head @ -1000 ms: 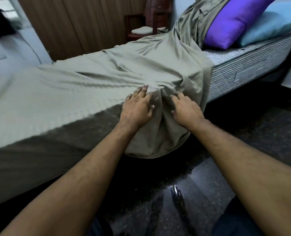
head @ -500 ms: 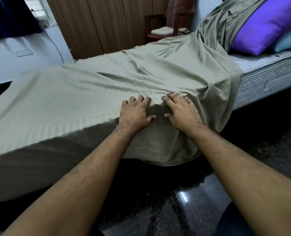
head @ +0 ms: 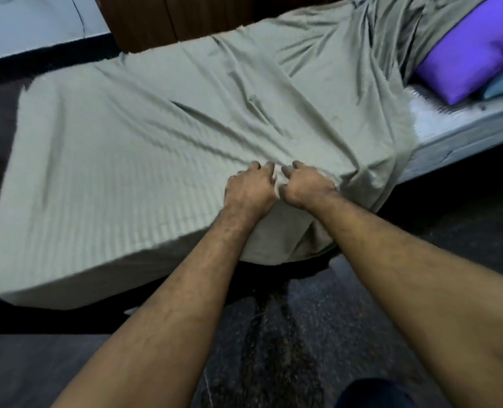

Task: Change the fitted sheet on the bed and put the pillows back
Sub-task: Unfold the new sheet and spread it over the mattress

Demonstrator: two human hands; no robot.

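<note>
The sheet [head: 162, 148] was spread over the mattress [head: 450, 128], bunched beneath the fingers. Fingers lying flat half a second earlier were now curled: left hand [head: 248, 188] and right hand [head: 307, 187] gripped one fold. Tucking was judged underway; pillows [head: 473, 51] lay well beyond.

i see a matt, creased cloth sheet [head: 185, 136], a shiny satin-like purple pillow [head: 476, 51], glossy speckled stone floor [head: 317, 319].

Sheet [head: 185, 136] over mattress [head: 450, 128] left; pillows [head: 473, 54] on right end.
</note>
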